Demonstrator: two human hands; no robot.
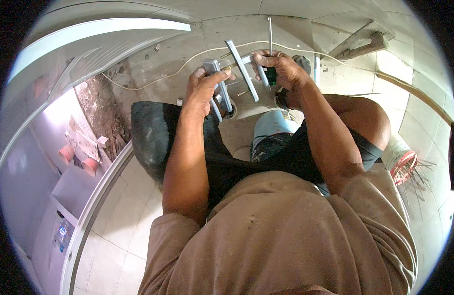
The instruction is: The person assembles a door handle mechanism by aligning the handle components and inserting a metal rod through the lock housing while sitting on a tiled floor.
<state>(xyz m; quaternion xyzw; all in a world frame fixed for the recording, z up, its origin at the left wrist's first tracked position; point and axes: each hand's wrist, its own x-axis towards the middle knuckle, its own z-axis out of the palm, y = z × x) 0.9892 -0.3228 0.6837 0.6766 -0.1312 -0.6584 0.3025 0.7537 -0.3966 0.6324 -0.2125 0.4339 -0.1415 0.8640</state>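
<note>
My left hand [203,87] is closed around a grey door handle [224,93] with a long, narrow plate. A second grey handle plate [242,71] stands tilted between my hands, thin rods showing beside it. Its lever reaches toward my right hand [282,69], whose fingers are closed on it. That same hand also has a screwdriver [270,37], its metal shaft pointing away from me and its dark green grip below the fingers. Both handles are held over the floor in front of my knees, and my fingers hide parts of them.
A pale cable [187,62] curves across the floor beyond my hands. Wood pieces [362,46] lie at the far right. A bucket with a red rim [404,167] holding thin rods is at my right. Rubble [105,105] and a white frame [96,216] are on the left.
</note>
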